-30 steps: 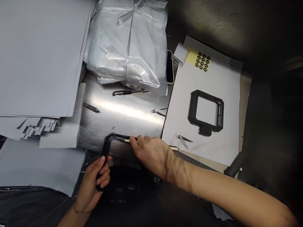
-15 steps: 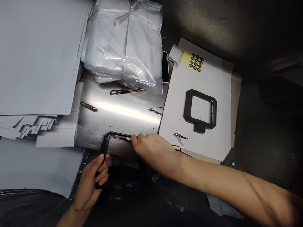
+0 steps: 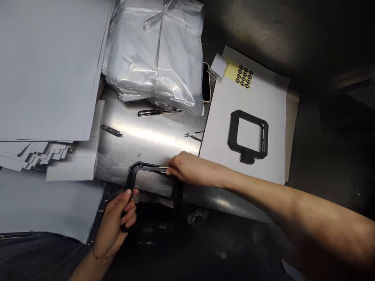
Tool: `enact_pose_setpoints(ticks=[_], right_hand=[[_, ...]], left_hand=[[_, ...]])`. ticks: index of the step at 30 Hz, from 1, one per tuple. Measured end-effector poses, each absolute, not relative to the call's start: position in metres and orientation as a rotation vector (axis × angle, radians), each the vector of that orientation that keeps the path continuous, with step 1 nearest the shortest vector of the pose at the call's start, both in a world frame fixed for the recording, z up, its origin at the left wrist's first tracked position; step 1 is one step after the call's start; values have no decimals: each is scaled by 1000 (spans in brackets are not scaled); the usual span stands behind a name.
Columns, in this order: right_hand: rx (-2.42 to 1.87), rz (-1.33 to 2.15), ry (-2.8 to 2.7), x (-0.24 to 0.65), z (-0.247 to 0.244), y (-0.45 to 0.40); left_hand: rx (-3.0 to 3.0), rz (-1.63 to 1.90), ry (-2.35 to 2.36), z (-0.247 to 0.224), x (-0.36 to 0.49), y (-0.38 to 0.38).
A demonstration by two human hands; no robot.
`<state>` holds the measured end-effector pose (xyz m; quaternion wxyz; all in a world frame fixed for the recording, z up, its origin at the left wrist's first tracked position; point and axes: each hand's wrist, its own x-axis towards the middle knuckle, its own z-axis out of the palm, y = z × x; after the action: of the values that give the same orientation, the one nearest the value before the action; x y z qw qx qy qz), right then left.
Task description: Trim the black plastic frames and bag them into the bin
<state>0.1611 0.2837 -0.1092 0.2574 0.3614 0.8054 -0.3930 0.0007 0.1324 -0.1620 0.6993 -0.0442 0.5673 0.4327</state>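
My left hand (image 3: 120, 212) is closed around one side of a black frame (image 3: 131, 177), tilted up near the table's front edge. Screws or small holes show at its upper left corner. Pinched in my right hand (image 3: 187, 168) is a slim pointed tool (image 3: 159, 169) that looks like tweezers, grey with pale edges. Its tip lies along the frame's top bar; whether it grips anything is too small to tell. The frame's right side is partly lost in shadow. Another black frame (image 3: 233, 132), with a short foot, lies on white paper (image 3: 216, 128) at the right.
A tied stack of clear plastic bags (image 3: 155, 54) sits at the back, beside a phone (image 3: 206, 84). A black pen (image 3: 159, 112), a dark slim tool (image 3: 111, 130) and small nippers (image 3: 191, 134) lie on the metal table (image 3: 146, 134). Round stickers (image 3: 244, 77) lie on the paper; large sheets (image 3: 47, 70) fill the left.
My right hand and forearm have shifted up, and more of the pointed tool shows. The second small nippers on the paper's lower edge are now out of sight. The left hand keeps its hold.
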Motion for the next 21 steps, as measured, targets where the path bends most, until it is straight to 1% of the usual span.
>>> enact_pose_setpoints(ticks=[15, 21], right_hand=[[1102, -1412, 1965, 160, -112, 286], [1103, -1698, 1841, 155, -115, 285]], left_hand=[[-94, 958, 1268, -161, 2, 133], [-104, 961, 1264, -165, 1, 132]])
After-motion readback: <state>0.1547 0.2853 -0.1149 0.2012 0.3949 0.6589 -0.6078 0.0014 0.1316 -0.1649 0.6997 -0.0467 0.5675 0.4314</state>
